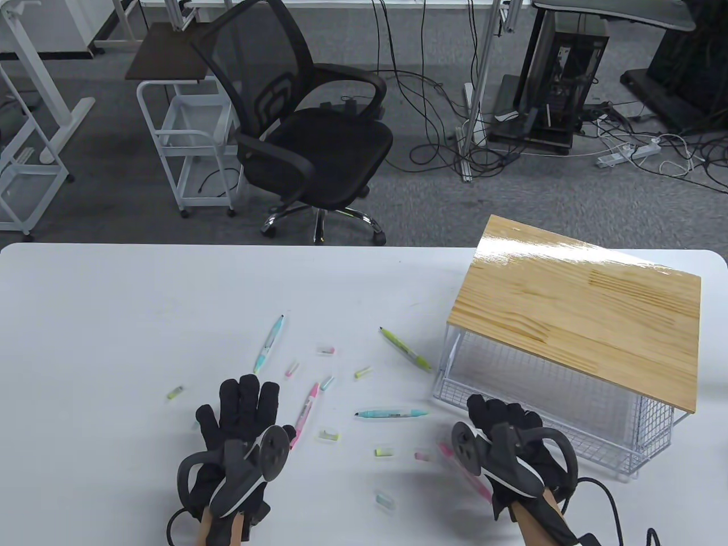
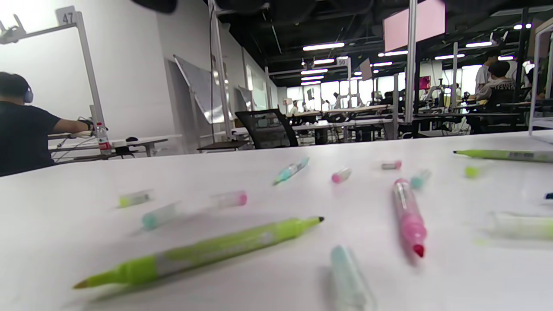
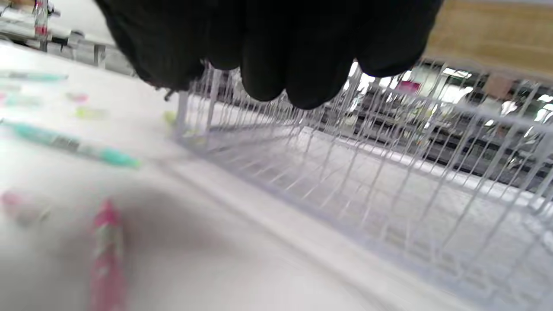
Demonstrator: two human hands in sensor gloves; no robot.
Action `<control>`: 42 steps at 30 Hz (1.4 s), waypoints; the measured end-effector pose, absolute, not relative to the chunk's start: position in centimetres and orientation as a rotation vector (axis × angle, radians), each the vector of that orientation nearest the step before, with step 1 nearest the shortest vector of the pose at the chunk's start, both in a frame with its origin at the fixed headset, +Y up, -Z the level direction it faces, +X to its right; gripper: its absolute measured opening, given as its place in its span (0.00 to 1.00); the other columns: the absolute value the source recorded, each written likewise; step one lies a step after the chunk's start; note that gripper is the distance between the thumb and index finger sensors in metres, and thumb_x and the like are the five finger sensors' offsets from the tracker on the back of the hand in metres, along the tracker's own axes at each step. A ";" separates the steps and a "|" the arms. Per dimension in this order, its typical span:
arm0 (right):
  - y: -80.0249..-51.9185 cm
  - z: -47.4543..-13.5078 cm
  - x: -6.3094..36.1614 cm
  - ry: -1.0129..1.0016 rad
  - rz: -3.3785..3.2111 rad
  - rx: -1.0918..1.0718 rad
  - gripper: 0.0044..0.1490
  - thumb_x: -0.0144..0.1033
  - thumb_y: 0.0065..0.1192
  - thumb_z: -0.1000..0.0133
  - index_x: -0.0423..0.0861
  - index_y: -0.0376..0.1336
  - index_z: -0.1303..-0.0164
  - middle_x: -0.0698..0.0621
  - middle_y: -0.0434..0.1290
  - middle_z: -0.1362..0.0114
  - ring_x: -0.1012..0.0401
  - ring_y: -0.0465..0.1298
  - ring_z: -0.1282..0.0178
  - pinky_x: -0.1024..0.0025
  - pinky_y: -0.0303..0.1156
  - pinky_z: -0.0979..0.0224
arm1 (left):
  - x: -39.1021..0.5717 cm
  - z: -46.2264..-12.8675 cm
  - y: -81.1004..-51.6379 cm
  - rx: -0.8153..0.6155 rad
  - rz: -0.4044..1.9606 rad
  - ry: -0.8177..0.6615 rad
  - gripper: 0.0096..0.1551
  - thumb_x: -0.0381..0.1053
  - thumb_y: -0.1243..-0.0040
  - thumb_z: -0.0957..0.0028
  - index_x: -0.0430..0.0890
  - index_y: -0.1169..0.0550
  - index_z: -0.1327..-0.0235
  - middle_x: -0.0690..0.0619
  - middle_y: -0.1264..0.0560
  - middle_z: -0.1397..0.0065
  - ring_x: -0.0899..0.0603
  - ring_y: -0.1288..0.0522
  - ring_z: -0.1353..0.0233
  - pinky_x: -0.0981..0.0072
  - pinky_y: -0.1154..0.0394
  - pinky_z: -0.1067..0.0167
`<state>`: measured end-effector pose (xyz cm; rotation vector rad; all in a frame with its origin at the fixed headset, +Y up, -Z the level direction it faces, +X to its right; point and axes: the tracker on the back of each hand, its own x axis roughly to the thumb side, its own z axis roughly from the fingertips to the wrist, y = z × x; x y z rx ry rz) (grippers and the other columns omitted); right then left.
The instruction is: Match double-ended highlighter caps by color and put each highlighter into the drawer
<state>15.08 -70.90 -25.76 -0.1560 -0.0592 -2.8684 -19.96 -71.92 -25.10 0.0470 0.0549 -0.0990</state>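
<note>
Highlighters lay uncapped and scattered across the white tabletop (image 1: 114, 318), loose caps strewn among them: a teal highlighter (image 1: 391, 413) and a green highlighter (image 1: 406, 350) near the wire drawer (image 1: 546, 392), a pale blue one (image 1: 268, 343) farther left. A pink highlighter (image 1: 305, 410) lay just beside the left hand (image 1: 242, 418), whose fingers were spread flat and held nothing. The right hand (image 1: 503, 424), fingers loosely curled and empty, hovered at the drawer's front under its wooden top (image 1: 580, 310). An office chair (image 1: 307, 131) stood behind.

Black office chair (image 1: 310, 136) behind table; white cart (image 1: 187, 153) left of it
</note>
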 end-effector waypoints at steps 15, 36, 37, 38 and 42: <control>-76.5 -27.6 13.1 -0.569 -2.831 -0.147 0.58 0.53 0.68 0.45 0.38 0.47 0.13 0.43 0.69 0.25 0.49 0.75 0.33 0.38 0.70 0.32 | -20.6 -25.1 -71.9 0.035 -0.103 0.084 0.45 0.72 0.61 0.43 0.61 0.55 0.15 0.51 0.58 0.06 0.38 0.59 0.08 0.27 0.54 0.17; -77.0 -27.4 13.1 -0.517 -2.846 -0.227 0.52 0.49 0.72 0.46 0.41 0.51 0.17 0.51 0.73 0.33 0.55 0.78 0.41 0.42 0.74 0.35 | -20.9 -25.0 -71.9 0.013 -0.118 0.103 0.45 0.72 0.61 0.43 0.61 0.55 0.15 0.51 0.58 0.06 0.38 0.59 0.08 0.27 0.54 0.17; -76.9 -27.4 13.1 -0.512 -2.842 -0.222 0.51 0.49 0.72 0.45 0.41 0.52 0.18 0.51 0.72 0.32 0.55 0.78 0.40 0.41 0.73 0.35 | -20.9 -25.1 -71.9 0.014 -0.119 0.102 0.45 0.72 0.61 0.43 0.61 0.55 0.15 0.51 0.58 0.06 0.38 0.59 0.08 0.27 0.54 0.18; -76.9 -27.4 13.1 -0.510 -2.842 -0.221 0.50 0.49 0.71 0.45 0.42 0.52 0.18 0.51 0.72 0.32 0.54 0.77 0.39 0.40 0.72 0.34 | -20.9 -25.1 -71.9 0.014 -0.119 0.101 0.45 0.72 0.61 0.43 0.61 0.55 0.15 0.51 0.58 0.06 0.38 0.59 0.08 0.27 0.54 0.17; -76.2 -27.4 13.3 -0.475 -2.886 -0.212 0.46 0.47 0.69 0.42 0.44 0.52 0.18 0.50 0.70 0.29 0.51 0.75 0.34 0.36 0.69 0.29 | -20.9 -25.1 -71.9 0.015 -0.122 0.099 0.45 0.72 0.61 0.43 0.61 0.55 0.15 0.51 0.58 0.06 0.38 0.59 0.08 0.27 0.54 0.17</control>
